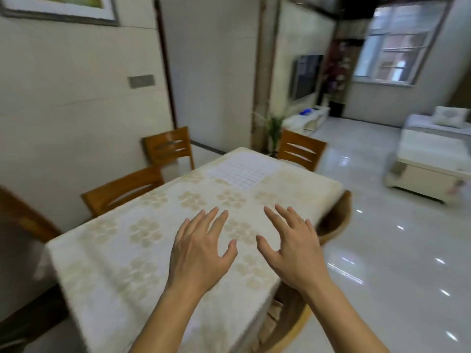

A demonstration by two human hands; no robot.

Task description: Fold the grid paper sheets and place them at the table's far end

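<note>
grid paper (pixel 244 171) is seen lying at the table (pixel 102 250) far end, seemingly placed; left hand (pixel 198 250) and right hand (pixel 293 245) are spread, nothing held.

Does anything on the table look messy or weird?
Nothing stands out. The white grid paper lies flat at the far end of the flower-patterned cream tablecloth. Both hands, left hand and right hand, hover open, holding nothing.

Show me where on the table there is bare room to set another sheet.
Bare cloth lies between the grid paper at the far end and both hands, left and right. The table's near left stretch is also bare. Only the far end is taken.
</note>
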